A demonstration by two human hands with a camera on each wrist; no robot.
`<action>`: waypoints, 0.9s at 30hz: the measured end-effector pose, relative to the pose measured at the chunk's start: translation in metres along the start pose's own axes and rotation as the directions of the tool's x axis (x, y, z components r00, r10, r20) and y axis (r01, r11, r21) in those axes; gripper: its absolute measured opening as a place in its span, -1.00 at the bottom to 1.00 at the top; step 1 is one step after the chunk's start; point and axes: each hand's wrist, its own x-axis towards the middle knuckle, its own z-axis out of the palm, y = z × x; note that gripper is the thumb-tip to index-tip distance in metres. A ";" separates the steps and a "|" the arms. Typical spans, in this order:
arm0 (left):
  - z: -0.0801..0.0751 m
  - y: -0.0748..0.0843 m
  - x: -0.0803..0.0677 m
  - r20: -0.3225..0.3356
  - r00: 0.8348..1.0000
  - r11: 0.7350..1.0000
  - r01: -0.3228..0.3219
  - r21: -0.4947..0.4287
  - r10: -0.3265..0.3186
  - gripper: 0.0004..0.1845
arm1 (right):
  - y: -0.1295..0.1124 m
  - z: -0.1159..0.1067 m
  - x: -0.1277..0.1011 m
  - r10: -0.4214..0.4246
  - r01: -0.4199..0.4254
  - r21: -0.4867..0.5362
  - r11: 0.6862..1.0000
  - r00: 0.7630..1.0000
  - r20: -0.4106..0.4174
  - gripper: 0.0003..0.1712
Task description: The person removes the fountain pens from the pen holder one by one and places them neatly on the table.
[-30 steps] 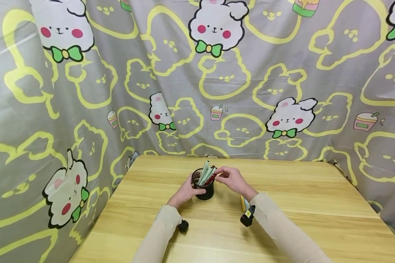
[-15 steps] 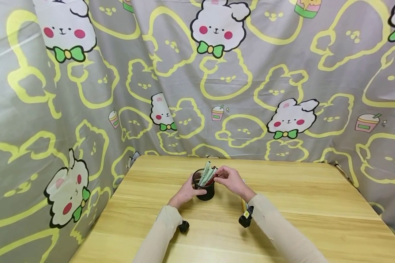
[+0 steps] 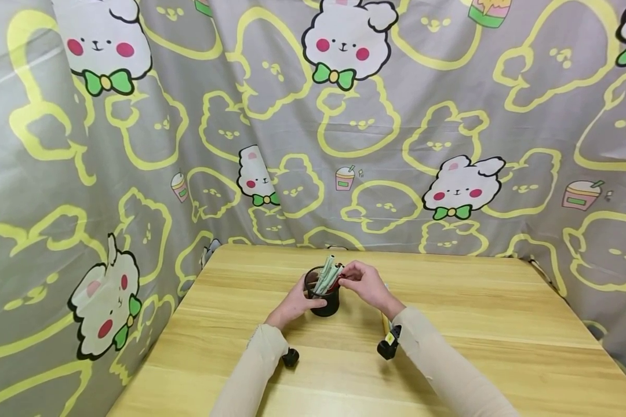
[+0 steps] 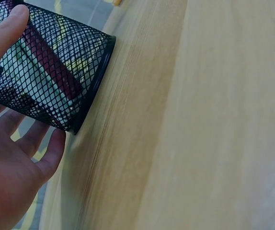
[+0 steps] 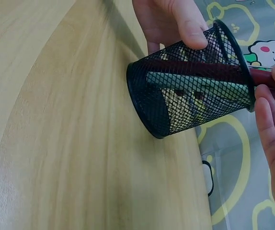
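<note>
right hand (image 3: 364, 285), moved closer since a second ago, is pinched on a dark red pen (image 5: 209, 67) in the mesh pen cup (image 3: 323, 298); the cup is gripped by the left hand (image 3: 294, 302) mid-table (image 3: 475, 324).

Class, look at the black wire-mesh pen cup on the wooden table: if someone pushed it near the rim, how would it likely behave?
The black wire-mesh pen cup probably tips easily: it looks light, being open mesh, and its pens lean out above the rim. The left hand grips its side, perhaps steadying it. Once tipped, its round wall would likely roll on the smooth wooden table.
</note>
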 end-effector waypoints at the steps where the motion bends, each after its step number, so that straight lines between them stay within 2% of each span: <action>1: 0.000 0.001 0.000 0.002 1.000 1.000 0.000 -0.004 0.000 -0.20 | -0.002 0.000 0.000 0.002 -0.002 0.001 1.000 1.000 0.000 -0.81; 12: 0.000 0.005 -0.001 -0.004 1.000 1.000 0.025 -0.003 -0.025 -0.17 | -0.013 -0.013 -0.001 -0.007 0.008 0.041 0.999 0.999 -0.035 -0.82; 20: 0.002 -0.022 0.007 -0.051 0.998 1.000 0.027 -0.009 -0.028 -0.15 | -0.016 -0.019 0.001 -0.019 0.024 0.108 0.994 0.999 -0.047 -0.82; 22: 0.001 -0.021 0.007 -0.045 0.998 0.999 0.033 -0.013 -0.034 -0.13 | -0.010 -0.021 0.004 -0.017 0.024 0.134 0.991 0.998 -0.055 -0.81; 27: -0.001 -0.005 0.002 -0.010 0.999 0.999 0.040 -0.019 -0.040 -0.12 | 0.006 -0.026 0.011 0.023 -0.006 0.185 0.983 0.996 -0.090 -0.76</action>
